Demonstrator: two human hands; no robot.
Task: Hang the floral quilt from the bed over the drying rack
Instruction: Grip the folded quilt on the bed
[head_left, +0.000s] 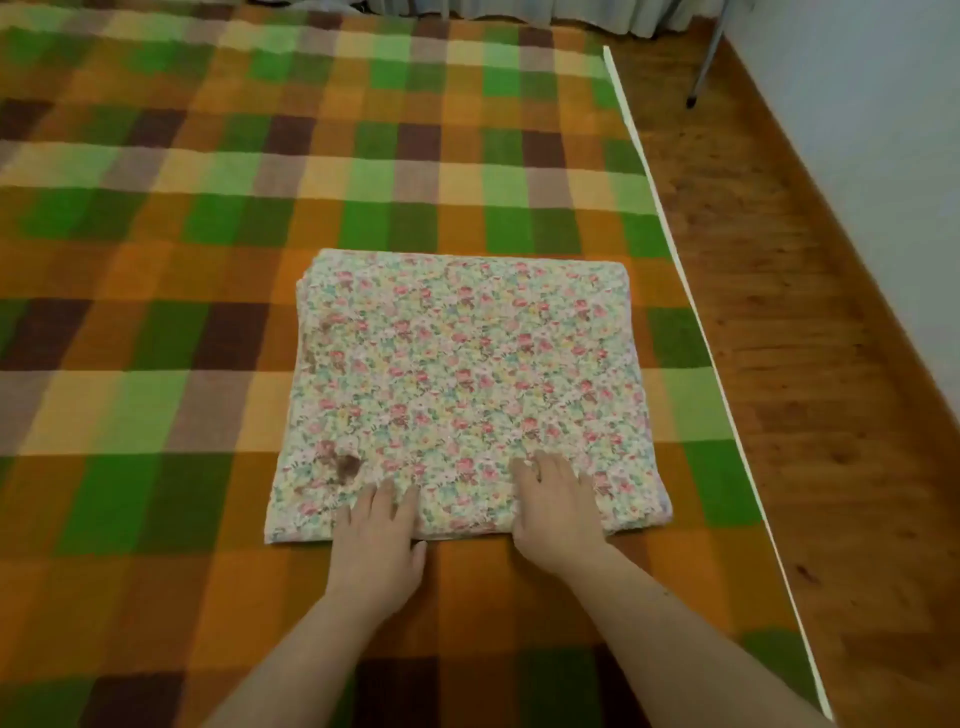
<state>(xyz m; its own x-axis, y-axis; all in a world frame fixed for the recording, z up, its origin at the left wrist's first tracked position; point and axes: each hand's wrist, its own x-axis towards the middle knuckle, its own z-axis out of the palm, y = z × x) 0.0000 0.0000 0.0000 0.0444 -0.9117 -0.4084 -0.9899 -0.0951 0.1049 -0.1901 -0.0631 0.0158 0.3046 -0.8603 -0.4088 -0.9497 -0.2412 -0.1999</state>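
Note:
The floral quilt (462, 384) lies folded into a thick rectangle on the bed (208, 208), which is covered in a green, orange and brown checked blanket. A brown stain shows near the quilt's front left corner. My left hand (376, 540) rests on the quilt's near edge, fingers on top and thumb at the edge. My right hand (558, 512) lies on the same edge a little to the right, fingers spread on the fabric. Whether either hand has closed on the fabric is not clear. No drying rack is fully in view.
The bed's white right edge (685, 291) runs diagonally from the back to the front right. Beyond it is wooden floor (779, 312) and a pale wall (883, 156). A thin metal leg (704, 62) stands on the floor at the back right, near curtains.

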